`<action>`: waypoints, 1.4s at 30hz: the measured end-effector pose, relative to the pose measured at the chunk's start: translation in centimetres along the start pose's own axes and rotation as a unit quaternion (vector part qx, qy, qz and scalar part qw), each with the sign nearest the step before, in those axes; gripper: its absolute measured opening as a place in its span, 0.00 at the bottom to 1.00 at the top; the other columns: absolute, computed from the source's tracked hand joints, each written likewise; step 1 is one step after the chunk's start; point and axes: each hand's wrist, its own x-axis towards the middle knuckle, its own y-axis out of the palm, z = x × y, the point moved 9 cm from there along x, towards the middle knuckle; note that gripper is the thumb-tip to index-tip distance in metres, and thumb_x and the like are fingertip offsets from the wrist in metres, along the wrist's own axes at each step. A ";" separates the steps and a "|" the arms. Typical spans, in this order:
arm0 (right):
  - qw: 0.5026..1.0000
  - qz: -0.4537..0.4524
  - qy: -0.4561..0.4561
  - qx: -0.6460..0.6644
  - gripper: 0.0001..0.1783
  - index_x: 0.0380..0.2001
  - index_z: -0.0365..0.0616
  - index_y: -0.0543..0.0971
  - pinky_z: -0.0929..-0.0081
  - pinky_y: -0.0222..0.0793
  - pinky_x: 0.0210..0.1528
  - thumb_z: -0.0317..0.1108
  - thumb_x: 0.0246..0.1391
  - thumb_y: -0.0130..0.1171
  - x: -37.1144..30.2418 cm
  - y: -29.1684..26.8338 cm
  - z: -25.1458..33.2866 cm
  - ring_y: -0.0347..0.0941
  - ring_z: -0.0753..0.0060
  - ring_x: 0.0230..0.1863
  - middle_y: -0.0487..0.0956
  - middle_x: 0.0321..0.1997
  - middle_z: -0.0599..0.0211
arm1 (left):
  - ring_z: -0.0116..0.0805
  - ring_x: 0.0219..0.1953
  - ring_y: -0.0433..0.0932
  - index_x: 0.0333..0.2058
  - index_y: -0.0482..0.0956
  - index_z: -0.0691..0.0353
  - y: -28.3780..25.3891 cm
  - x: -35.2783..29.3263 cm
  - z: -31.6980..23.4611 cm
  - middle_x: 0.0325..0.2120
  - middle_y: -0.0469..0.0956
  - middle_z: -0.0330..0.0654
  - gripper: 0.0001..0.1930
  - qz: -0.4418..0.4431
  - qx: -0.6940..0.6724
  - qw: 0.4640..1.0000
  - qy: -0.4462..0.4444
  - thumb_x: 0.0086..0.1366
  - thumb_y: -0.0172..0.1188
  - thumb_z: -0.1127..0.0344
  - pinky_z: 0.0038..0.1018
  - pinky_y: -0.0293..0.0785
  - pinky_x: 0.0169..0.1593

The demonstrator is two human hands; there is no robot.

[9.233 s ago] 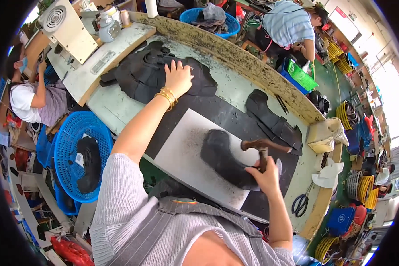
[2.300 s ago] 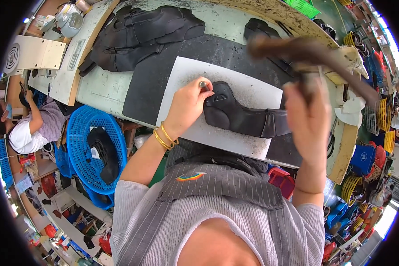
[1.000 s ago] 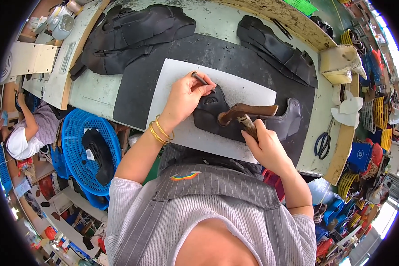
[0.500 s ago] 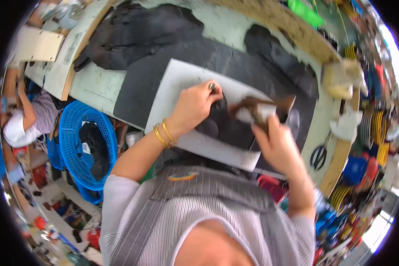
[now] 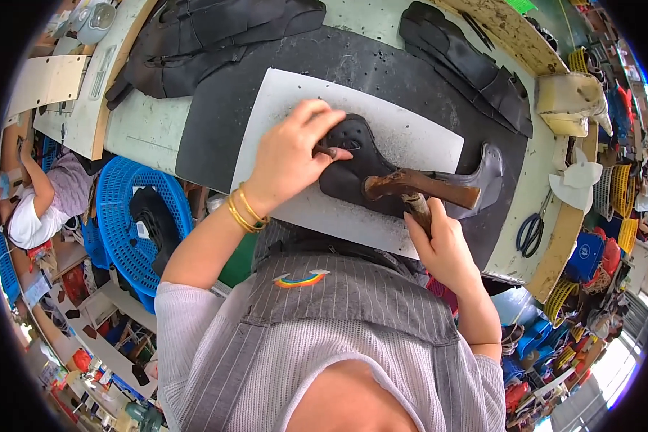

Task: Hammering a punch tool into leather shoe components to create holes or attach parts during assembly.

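Observation:
My left hand (image 5: 295,155) pinches a slim metal punch (image 5: 326,152), which lies tilted over a black leather piece (image 5: 349,180). Its fingertips touch the leather's upper part, where several small holes show. In my right hand (image 5: 450,248) is a hammer (image 5: 421,186) with a rusty brown head, gripped by its short handle close to the head. The hammer head hovers over the right part of the leather, apart from the punch. Under the leather lies a white board (image 5: 281,97), sprinkled with dark specks.
A black mat (image 5: 212,144) carries the board. Stacked black leather pieces (image 5: 237,32) lie at the far left, others (image 5: 468,68) at the far right. Scissors (image 5: 531,234) rest on the right. A blue basket (image 5: 108,205) stands at the left; a person (image 5: 39,209) sits beyond it.
The punch has gone from upright to tilted, and my left hand has shifted left, uncovering holes in the leather. The hammer, blurred by motion before, now shows sharply and nearly still.

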 end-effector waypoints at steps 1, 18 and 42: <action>1.000 -0.011 0.001 0.005 0.13 0.32 0.34 0.66 0.72 0.63 0.23 0.31 0.54 0.57 -0.3 0.0 -0.2 0.67 0.65 0.17 0.70 0.17 0.54 | 0.43 0.37 0.77 0.43 0.73 0.57 -0.4 0.0 0.4 0.41 0.70 0.41 0.26 0.008 -0.008 0.999 -0.038 0.45 0.71 0.58 0.33 0.74 0.38; 0.962 -0.124 -0.224 -0.099 0.18 0.32 0.42 0.73 0.68 0.65 0.34 0.30 0.38 0.70 -1.1 -2.7 2.0 0.66 0.59 0.32 0.71 0.30 0.65 | 0.22 0.25 0.63 0.41 0.70 0.59 0.8 -1.0 1.4 0.31 0.72 0.35 0.24 0.049 -0.215 0.961 -0.166 0.44 0.71 0.73 0.19 0.65 0.34; 0.930 -0.349 -0.016 0.113 0.12 0.32 0.38 0.73 0.78 0.64 0.31 0.31 0.47 0.64 0.7 -12.9 -7.1 0.65 0.78 0.26 0.72 0.25 0.69 | 0.50 0.34 0.77 0.37 0.68 0.59 -10.9 9.9 13.8 0.44 0.69 0.43 0.19 -0.143 0.278 0.934 -0.172 0.50 0.67 0.64 0.40 0.73 0.35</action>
